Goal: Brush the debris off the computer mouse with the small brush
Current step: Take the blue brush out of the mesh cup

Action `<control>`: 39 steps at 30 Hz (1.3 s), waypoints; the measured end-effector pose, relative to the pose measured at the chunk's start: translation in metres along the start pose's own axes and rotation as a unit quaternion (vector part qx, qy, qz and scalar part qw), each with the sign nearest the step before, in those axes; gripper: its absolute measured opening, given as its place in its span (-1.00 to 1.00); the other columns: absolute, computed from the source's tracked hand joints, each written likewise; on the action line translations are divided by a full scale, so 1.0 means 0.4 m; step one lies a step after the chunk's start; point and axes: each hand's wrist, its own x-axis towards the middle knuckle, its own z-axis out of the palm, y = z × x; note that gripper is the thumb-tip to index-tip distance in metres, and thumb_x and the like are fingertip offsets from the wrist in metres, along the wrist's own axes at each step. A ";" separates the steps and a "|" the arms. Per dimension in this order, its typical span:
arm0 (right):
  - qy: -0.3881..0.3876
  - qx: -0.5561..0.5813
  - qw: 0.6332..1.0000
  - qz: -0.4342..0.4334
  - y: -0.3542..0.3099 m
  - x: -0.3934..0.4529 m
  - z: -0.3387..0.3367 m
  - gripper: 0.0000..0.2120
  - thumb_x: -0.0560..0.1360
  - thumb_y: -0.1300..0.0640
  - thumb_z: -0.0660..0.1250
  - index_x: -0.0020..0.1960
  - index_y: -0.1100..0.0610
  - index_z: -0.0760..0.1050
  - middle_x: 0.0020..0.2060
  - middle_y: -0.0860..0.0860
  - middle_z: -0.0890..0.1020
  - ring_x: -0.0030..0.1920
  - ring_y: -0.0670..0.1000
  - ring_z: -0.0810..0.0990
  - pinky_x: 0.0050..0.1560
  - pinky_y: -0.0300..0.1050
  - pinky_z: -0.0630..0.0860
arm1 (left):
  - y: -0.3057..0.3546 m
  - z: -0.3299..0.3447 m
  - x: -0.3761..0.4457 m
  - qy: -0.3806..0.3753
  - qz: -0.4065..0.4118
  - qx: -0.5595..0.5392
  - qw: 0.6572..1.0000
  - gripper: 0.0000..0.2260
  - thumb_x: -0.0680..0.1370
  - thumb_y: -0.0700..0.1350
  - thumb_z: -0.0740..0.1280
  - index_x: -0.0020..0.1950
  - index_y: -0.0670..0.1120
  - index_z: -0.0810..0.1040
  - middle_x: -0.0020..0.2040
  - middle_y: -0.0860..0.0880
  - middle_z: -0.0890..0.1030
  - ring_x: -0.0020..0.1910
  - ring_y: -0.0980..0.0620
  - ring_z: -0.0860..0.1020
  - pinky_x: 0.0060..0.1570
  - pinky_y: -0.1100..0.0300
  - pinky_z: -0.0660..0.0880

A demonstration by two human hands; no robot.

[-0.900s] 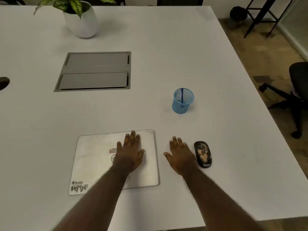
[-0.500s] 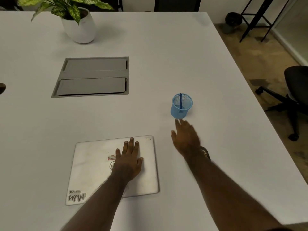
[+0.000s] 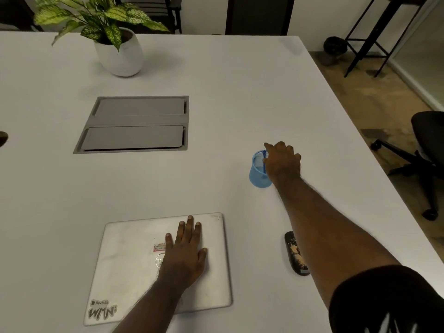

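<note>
Now right hand (image 3: 283,162) at small brush (image 3: 264,162)

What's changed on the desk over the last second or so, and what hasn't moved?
The right hand left its spot beside the mouse and reached forward to the blue mesh cup; its fingers now sit at the small brush standing in the cup, though a firm grip isn't clear. The left hand stayed flat on the closed laptop. The mouse, with debris on it, the cup and the brush kept their places.

Right hand (image 3: 282,162) at brush (image 3: 264,161)
</note>
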 end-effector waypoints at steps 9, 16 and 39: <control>0.019 -0.050 0.998 -0.026 -0.002 0.054 0.033 -0.66 0.58 0.16 0.24 0.34 0.07 0.48 0.20 0.12 0.53 0.17 0.17 0.53 0.08 0.03 0.43 | -0.012 0.016 0.000 0.041 0.016 -0.016 0.999 -0.40 0.54 -0.03 0.31 0.53 -0.15 0.23 0.57 -0.18 0.11 0.52 -0.25 0.16 0.37 -0.31 0.21; 0.062 -0.068 0.995 -0.041 0.007 0.058 0.048 -0.79 0.57 0.17 0.24 0.17 0.11 0.55 0.07 0.10 0.58 0.04 0.16 0.58 -0.04 0.00 0.39 | -0.010 0.021 -0.001 0.042 0.012 0.004 0.999 -0.43 0.46 -0.02 0.32 0.45 -0.19 0.39 0.50 -0.21 0.31 0.42 -0.29 0.35 0.23 -0.34 0.37; 0.068 0.630 0.732 0.251 0.352 -0.313 -0.096 -0.77 0.62 0.30 0.26 0.24 0.33 0.54 -0.11 0.14 0.62 -0.22 -0.04 0.62 -0.27 -0.37 0.61 | 0.061 -0.040 -0.016 0.008 0.019 0.013 1.000 -0.43 0.64 0.05 0.09 0.59 -0.10 -0.01 0.61 -0.15 -0.09 0.58 -0.16 -0.06 0.46 -0.22 0.02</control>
